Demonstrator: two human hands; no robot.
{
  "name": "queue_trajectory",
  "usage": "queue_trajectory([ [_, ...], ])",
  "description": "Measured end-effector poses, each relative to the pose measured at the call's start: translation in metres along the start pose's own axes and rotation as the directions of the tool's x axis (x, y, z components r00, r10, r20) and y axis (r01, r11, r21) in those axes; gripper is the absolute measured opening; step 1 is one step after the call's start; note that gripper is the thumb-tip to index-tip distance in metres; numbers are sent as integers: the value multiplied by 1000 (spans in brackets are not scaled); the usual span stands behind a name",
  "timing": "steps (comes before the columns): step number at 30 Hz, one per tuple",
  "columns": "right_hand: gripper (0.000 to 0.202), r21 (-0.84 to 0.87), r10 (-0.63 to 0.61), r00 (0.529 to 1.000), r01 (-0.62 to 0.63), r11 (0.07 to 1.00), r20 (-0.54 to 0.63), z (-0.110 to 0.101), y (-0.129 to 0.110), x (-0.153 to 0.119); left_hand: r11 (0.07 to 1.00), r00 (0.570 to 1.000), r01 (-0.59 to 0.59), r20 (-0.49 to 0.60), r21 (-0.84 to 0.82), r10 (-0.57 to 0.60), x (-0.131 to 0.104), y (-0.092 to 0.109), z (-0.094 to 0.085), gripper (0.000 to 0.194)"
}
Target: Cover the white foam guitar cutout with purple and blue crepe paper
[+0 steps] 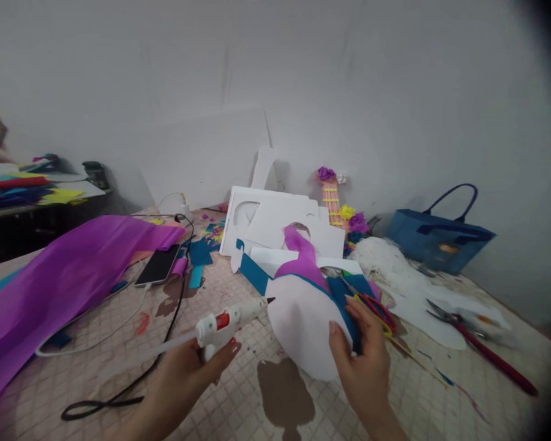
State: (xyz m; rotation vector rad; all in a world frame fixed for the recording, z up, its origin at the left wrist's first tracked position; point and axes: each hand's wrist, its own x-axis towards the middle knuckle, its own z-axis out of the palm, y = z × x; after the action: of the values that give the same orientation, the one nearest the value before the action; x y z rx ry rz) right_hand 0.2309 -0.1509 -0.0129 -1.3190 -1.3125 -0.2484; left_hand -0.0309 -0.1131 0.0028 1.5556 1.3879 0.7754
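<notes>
My left hand [190,373] is wrapped round the handle of a white hot glue gun [232,318], with a clear glue stick trailing from its back. The dark nozzle points right, at the left edge of a white oval card piece [303,324]. Between thumb and fingers, my right hand [365,355] grips the right edge of this oval. A dark blue strip [310,282] runs along the oval's upper edge. Purple paper [298,260] rises behind it in a narrow, bent shape. Whether glue is on the edge I cannot tell.
Scissors [379,312] and red-handled pliers [482,349] lie to the right, near a blue bag [441,239]. Purple paper sheet [92,263], a phone [158,266] and a black cable [177,318] occupy the left. White card cutouts [280,214] stand behind.
</notes>
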Motion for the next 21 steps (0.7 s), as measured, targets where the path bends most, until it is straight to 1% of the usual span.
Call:
queue_trajectory([
  [3, 44, 6, 31, 999, -32, 999, 29, -2, -1, 0, 1000, 999, 18, 34, 1, -19, -6, 4, 4, 54],
  [7, 45, 30, 112, 990, -115, 993, 85, -7, 0, -1, 1000, 995, -2, 102, -15, 4, -13, 16, 8, 50],
  [10, 45, 41, 141, 984, -146, 988, 104, -11, 1, -4, 999, 993, -36, 112, 1, 35, -15, 27, 13, 47],
  [13, 45, 13, 137, 984, -139, 990, 116, -18, 2, -8, 997, 992, -80, 101, 17, 78, -14, 30, 18, 46],
  [17, 46, -44, 100, 988, -95, 995, 122, -25, 2, -11, 997, 992, -64, 112, 31, 60, -12, 27, 24, 48],
  [21, 47, -75, 61, 988, -50, 996, 145, -28, 4, -11, 997, 991, -75, 114, -7, 75, -13, 26, 26, 43],
])
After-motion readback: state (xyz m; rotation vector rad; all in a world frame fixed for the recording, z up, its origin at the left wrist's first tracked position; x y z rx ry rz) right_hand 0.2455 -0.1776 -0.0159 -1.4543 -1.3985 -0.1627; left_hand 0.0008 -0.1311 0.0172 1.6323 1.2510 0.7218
